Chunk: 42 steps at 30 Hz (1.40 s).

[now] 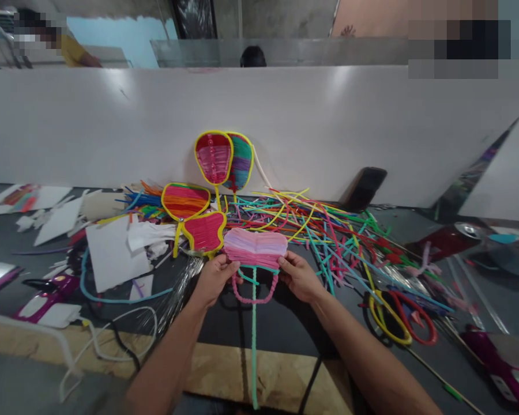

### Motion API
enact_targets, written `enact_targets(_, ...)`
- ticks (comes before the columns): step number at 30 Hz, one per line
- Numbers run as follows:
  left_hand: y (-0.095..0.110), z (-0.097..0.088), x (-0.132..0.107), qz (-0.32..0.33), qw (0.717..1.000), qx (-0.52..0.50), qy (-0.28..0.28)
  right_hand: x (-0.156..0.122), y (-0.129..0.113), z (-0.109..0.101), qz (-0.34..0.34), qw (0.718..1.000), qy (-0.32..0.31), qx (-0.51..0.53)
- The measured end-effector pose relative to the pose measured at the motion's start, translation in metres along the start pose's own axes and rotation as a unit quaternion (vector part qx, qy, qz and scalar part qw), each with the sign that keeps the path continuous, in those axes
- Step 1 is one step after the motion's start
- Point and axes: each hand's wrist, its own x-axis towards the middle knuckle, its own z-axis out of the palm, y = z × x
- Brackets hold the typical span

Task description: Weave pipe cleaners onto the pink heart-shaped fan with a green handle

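My left hand [214,278] and my right hand [298,276] each pinch a lower edge of a pink pipe-cleaner fan [255,246], held just above the dark table [281,323]. A mint-green stem [254,340] hangs straight down from the fan, with a pink loop [255,294] below its body. Both hands are closed on the fan, left hand on its left side, right hand on its right side.
Several finished fans lean on the white wall: red and teal fans [225,158], an orange fan [185,200], a red heart fan [204,230]. Loose pipe cleaners [328,230] lie to the right, yellow and red loops [400,320], white paper [112,251], a glue gun [43,294]. People sit beyond the wall.
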Motion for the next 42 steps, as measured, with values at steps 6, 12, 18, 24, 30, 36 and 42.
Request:
enact_targets(6,0.000,-0.001,0.000,-0.001,1.000,0.002,-0.009,0.001,-0.001,-0.002,-0.018,0.999,0.011,-0.030)
enact_targets(12,-0.001,-0.002,0.001,-0.037,0.999,-0.008,-0.033,0.002,-0.006,-0.003,-0.019,0.999,0.023,0.040)
enact_targets(18,0.000,-0.002,-0.003,-0.050,0.984,-0.109,-0.133,0.006,-0.006,-0.002,-0.048,0.994,0.077,0.063)
enact_targets(24,-0.002,0.006,-0.016,-0.114,0.947,-0.175,-0.246,0.005,-0.012,0.001,-0.099,0.986,0.093,0.096)
enact_targets(30,-0.005,0.020,-0.024,-0.139,0.934,-0.166,-0.283,0.004,-0.012,0.004,-0.095,0.992,0.039,0.076)
enact_targets(36,0.001,0.011,-0.019,-0.136,0.936,-0.191,-0.264,-0.001,-0.011,-0.001,0.019,0.997,-0.055,0.053)
enact_targets(42,0.001,0.004,-0.015,-0.135,0.927,-0.225,-0.267,-0.003,-0.006,-0.007,0.066,0.990,-0.122,0.031)
